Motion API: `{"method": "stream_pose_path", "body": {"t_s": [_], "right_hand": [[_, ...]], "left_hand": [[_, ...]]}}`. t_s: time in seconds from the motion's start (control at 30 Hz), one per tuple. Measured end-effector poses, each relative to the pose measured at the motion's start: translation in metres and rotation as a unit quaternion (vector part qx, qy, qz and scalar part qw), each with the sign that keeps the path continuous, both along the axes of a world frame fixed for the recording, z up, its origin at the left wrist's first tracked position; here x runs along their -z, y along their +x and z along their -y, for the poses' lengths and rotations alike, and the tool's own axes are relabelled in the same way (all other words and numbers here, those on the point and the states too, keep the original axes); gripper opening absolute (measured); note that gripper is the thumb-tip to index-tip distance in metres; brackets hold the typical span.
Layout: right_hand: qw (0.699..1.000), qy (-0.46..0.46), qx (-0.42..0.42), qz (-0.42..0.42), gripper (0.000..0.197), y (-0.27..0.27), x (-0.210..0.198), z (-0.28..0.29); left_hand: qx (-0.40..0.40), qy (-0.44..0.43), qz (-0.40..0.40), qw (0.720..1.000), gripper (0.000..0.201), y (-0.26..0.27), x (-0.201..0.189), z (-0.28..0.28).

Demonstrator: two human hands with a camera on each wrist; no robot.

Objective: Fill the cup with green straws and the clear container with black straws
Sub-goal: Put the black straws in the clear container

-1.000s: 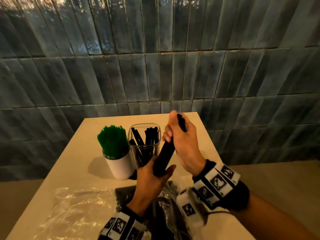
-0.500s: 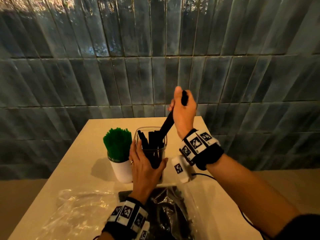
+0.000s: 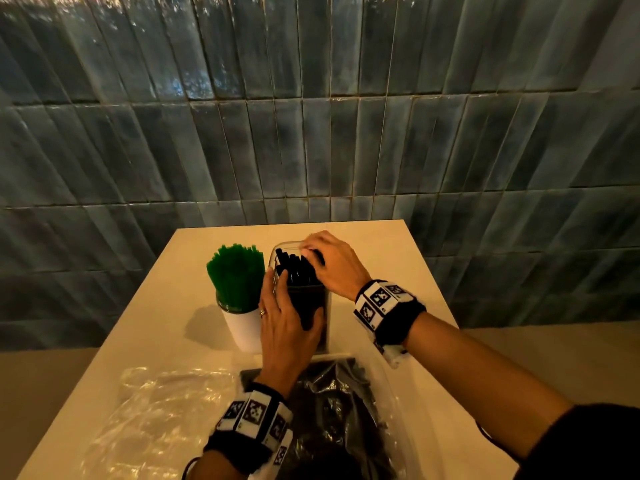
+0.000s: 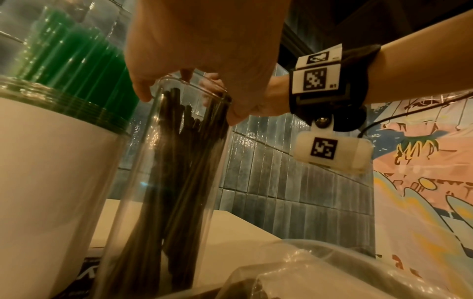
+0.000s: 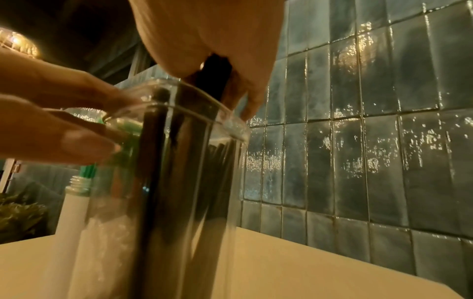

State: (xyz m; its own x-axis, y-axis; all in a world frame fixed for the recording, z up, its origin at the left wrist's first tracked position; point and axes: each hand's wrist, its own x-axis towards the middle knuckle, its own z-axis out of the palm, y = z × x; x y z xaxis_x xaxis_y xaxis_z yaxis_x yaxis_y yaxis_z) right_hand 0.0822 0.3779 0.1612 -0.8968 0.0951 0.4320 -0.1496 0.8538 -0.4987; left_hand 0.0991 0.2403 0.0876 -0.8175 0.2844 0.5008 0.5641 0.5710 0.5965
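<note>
Black plastic straws (image 3: pixel 297 268) are being seated in your square clear container (image 3: pixel 325 327), at three o'clock of the white cup (image 3: pixel 242 329). Left hand (image 3: pixel 284 327) grips its wall; right hand (image 3: pixel 332 263) clasps the bundle. Next: release, fetch more.

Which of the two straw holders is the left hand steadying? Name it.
The clear plastic container of black straws, right of the white cup; left hand wraps it.

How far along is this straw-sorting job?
The white cup already looks packed with green straws. The right hand holds black straws at the mouth of the clear container, which the left hand steadies. The container looks partly filled; more black straws lie in the plastic bag nearby.
</note>
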Motion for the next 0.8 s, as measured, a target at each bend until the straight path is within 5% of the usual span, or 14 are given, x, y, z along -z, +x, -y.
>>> {"method": "stream_pose_path", "body": {"t_s": [0.1, 0.4, 0.53, 0.63, 0.73, 0.8], "right_hand": [[0.986, 0.100, -0.003, 0.135, 0.042, 0.007, 0.002, -0.001], [0.962, 0.194, -0.010, 0.191, 0.058, 0.036, 0.000, 0.000], [0.999, 0.030, 0.007, 0.033, 0.046, 0.065, 0.013, -0.008], [0.983, -0.144, 0.104, -0.033, 0.035, 0.102, 0.054, -0.025], [0.959, -0.162, 0.202, 0.115, 0.030, 0.140, 0.101, -0.044], [0.943, -0.130, 0.183, 0.247, 0.026, 0.161, 0.124, -0.046]], "left_hand": [[0.002, -0.009, -0.008, 1.000, 0.089, 0.000, 0.000, 0.001], [0.003, -0.030, 0.003, 1.000, 0.094, 0.000, 0.001, 0.002], [0.023, -0.047, 0.017, 0.998, 0.107, 0.003, 0.000, 0.008], [0.029, -0.017, -0.017, 0.999, 0.102, 0.018, 0.005, 0.027], [0.087, -0.046, -0.033, 0.995, 0.088, 0.042, 0.032, 0.053], [0.130, -0.141, 0.016, 0.981, 0.080, 0.056, 0.057, 0.069]]}}
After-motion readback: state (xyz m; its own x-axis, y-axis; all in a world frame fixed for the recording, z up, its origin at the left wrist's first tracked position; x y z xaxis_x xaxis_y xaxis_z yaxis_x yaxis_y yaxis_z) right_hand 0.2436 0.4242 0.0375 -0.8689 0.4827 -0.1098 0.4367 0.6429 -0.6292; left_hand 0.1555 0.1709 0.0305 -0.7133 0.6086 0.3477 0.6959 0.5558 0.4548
